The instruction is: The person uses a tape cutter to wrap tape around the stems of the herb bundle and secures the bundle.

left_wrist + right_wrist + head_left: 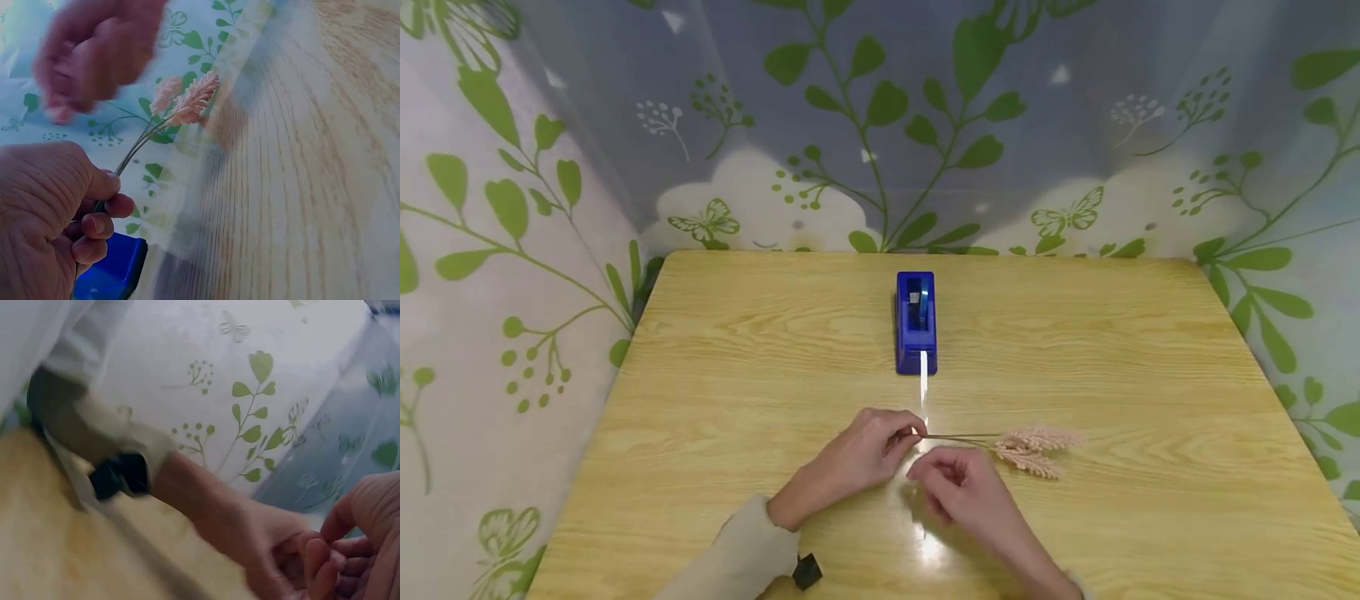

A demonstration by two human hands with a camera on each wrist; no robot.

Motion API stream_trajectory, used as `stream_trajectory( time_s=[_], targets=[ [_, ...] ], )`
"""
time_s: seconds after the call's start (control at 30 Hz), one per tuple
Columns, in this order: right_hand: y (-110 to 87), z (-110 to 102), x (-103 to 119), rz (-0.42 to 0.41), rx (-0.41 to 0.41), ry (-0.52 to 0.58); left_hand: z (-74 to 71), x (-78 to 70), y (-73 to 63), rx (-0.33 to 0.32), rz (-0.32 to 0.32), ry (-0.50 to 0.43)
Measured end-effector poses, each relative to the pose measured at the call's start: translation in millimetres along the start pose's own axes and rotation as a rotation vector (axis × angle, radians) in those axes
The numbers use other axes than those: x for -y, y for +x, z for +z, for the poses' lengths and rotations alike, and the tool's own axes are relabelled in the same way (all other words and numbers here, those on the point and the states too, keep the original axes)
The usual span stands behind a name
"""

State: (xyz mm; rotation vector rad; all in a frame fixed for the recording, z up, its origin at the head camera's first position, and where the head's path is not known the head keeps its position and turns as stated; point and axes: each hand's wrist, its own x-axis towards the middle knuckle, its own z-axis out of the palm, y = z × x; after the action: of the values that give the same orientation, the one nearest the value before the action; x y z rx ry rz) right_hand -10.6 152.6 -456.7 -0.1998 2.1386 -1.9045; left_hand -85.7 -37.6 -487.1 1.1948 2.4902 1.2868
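Two pink flower sprigs [1033,450] with thin stems [962,437] extend rightward from my left hand [868,446], which pinches the stem ends between thumb and fingertips. In the left wrist view the flower heads [195,100] stand out beyond the thumb. My right hand [966,492] is just below the stems with its fingers loosely bent, and nothing shows in it; it is blurred in the left wrist view. A blue tape dispenser [916,358] stands upright beyond the hands. From its front edge a bright, shiny strip [923,379] runs toward my left fingertips.
The wooden table [737,333] has a leaf-patterned curtain [722,167] along its back and sides. A small dark block [807,572] is at the left sleeve cuff [767,533]. Light glares off the tabletop below the hands.
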Motion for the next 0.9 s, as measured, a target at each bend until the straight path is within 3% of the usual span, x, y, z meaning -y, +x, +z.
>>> stream_trajectory(
  time_s=[0.07,0.17,0.23,0.3,0.4,0.5,0.7,0.9],
  targets=[
    [3.4,-9.2,13.1,-0.167,-0.079,-0.166,-0.5,-0.5,1.2,-0.005,0.023,0.007],
    [20.3,-28.0,22.8,-0.314,-0.190,-0.440,-0.3,-0.8,2.8,-0.012,0.057,0.018],
    [35.4,-40.0,23.3,-0.295,-0.134,-0.619,-0.5,-1.3,2.3,-0.016,0.071,0.029],
    [48.5,-50.4,19.6,-0.214,0.058,-0.706,-0.1,-1.6,0.8,-0.018,0.075,0.045],
    [60.6,-61.2,11.7,-0.045,0.379,-0.585,0.5,-2.1,-1.3,-0.021,0.077,0.061],
    [66.5,-68.9,4.6,0.056,0.526,-0.408,1.6,-1.2,-1.6,-0.030,0.087,0.070],
    [73.3,-75.8,-0.8,0.066,0.607,-0.336,0.6,0.8,-2.8,-0.050,0.105,0.099],
    [76.6,-75.2,-3.1,0.027,0.622,-0.360,-1.0,2.0,-5.0,-0.054,0.104,0.124]
  ],
)
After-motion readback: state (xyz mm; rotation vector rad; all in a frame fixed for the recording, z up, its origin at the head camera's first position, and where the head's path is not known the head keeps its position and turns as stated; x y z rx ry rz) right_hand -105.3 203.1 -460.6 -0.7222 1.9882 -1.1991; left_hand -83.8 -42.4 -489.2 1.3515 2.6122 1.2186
